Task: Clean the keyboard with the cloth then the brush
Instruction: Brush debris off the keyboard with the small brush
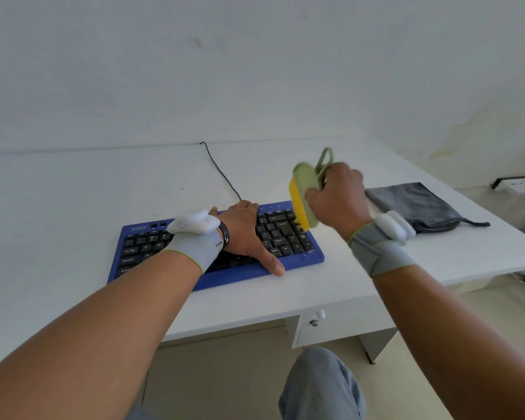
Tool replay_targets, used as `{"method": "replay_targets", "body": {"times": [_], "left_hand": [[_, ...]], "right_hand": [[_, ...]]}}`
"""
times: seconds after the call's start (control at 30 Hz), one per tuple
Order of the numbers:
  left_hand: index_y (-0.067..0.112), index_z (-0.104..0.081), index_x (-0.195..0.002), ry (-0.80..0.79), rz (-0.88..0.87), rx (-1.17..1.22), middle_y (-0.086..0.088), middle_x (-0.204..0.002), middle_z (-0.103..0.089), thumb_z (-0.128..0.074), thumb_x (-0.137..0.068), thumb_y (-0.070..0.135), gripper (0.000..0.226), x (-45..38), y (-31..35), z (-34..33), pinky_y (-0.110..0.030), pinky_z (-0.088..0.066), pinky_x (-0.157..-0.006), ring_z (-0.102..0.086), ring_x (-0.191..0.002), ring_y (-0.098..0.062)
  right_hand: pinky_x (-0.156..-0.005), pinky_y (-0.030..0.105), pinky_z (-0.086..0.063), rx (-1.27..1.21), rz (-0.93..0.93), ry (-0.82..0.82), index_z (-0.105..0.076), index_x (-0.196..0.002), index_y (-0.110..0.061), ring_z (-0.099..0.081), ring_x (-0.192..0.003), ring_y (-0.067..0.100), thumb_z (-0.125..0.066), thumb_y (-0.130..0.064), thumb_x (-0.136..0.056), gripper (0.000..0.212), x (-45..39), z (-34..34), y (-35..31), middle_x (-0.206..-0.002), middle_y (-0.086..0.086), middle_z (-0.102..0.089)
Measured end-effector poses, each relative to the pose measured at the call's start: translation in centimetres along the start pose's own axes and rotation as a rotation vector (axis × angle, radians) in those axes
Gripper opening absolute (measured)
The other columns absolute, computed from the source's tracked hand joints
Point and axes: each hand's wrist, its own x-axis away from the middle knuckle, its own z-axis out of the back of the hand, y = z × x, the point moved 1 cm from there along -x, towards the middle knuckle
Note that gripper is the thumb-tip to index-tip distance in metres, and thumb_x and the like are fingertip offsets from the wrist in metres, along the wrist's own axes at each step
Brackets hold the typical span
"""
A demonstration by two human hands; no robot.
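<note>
A compact keyboard (215,247) with a blue plastic frame and black keys lies near the front edge of a white desk (73,192), set slightly askew so that its right end sits farther back than its left; white legends show on the keys and a small pale brand mark sits at its top left corner. A thin black cable (222,172) runs from behind it toward the wall. The left hand (244,231) rests flat across the middle of the keyboard, fingers stretched toward the back edge and thumb reaching down onto the blue front border. The right hand (338,198) grips a scrubbing brush (305,197) with a pale green back, a green loop at its far end and bright yellow bristles; the brush is tilted on edge with the bristles facing left, and its lower tip is at the keys at the keyboard's right end. The brush is slightly blurred. A folded grey cloth (419,207) lies flat on the desk to the right of the keyboard, apart from it. Both wrists wear grey straps carrying white devices. A white drawer with a small knob (315,319) sits under the desk.
</note>
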Motion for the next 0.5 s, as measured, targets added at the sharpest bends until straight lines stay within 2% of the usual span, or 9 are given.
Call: {"method": "replay_targets", "body": {"times": [0.1,0.17,0.2,0.33,0.43,0.5], "left_hand": [[0.018,-0.01,-0.156,-0.003,0.002,0.008,0.003,-0.16,-0.019,-0.074,-0.039,0.087,0.15,-0.1,-0.1,0.0,-0.059,-0.005,-0.119,-0.022,-0.147,-0.022],[0.017,-0.012,-0.155,-0.003,-0.001,0.017,0.003,-0.158,-0.022,-0.075,-0.04,0.086,0.148,-0.1,-0.1,-0.1,-0.059,-0.006,-0.119,-0.024,-0.146,-0.022],[0.016,-0.013,-0.155,0.001,-0.003,0.017,0.003,-0.157,-0.023,-0.075,-0.04,0.086,0.148,-0.1,-0.1,-0.1,-0.059,-0.006,-0.119,-0.025,-0.146,-0.022],[0.017,-0.014,-0.155,0.006,-0.006,0.012,0.003,-0.156,-0.024,-0.074,-0.038,0.087,0.149,-0.2,-0.1,-0.1,-0.058,-0.008,-0.119,-0.027,-0.145,-0.022],[0.018,-0.012,-0.155,0.001,0.003,0.012,0.004,-0.158,-0.022,-0.074,-0.037,0.087,0.15,-0.2,-0.1,0.0,-0.057,-0.007,-0.12,-0.024,-0.146,-0.021],[0.018,-0.013,-0.155,0.0,0.001,0.015,0.003,-0.157,-0.023,-0.074,-0.037,0.087,0.149,-0.3,-0.1,-0.1,-0.058,-0.007,-0.119,-0.025,-0.146,-0.022]], "right_hand": [[-0.05,0.025,-0.029,0.041,0.005,-0.113,-0.038,-0.064,-0.012,-0.048,-0.066,0.031,-0.058,-0.013,-0.078,0.025,1.2,0.2,0.3,-0.072,0.009,-0.046],[-0.054,0.029,-0.041,0.053,-0.005,-0.165,-0.039,-0.067,-0.013,-0.052,-0.067,0.031,-0.06,-0.014,-0.078,0.024,1.1,1.6,0.1,-0.077,0.009,-0.048],[-0.058,0.032,-0.044,0.053,-0.011,-0.154,-0.042,-0.069,-0.011,-0.054,-0.069,0.032,-0.061,-0.015,-0.078,0.022,0.8,2.3,0.0,-0.078,0.008,-0.048],[-0.064,0.032,-0.034,0.03,-0.004,0.027,-0.048,-0.079,-0.005,-0.046,-0.078,0.032,-0.06,-0.014,-0.081,0.015,0.6,1.9,-0.2,-0.071,0.005,-0.043],[-0.061,0.029,-0.036,0.045,0.022,-0.1,-0.05,-0.078,-0.007,-0.053,-0.079,0.034,-0.059,-0.015,-0.08,0.012,1.9,0.6,0.4,-0.079,0.011,-0.051],[-0.059,0.033,-0.046,0.054,0.002,-0.174,-0.043,-0.071,-0.012,-0.057,-0.073,0.034,-0.06,-0.016,-0.078,0.018,1.6,1.6,0.4,-0.081,0.012,-0.053]]}}
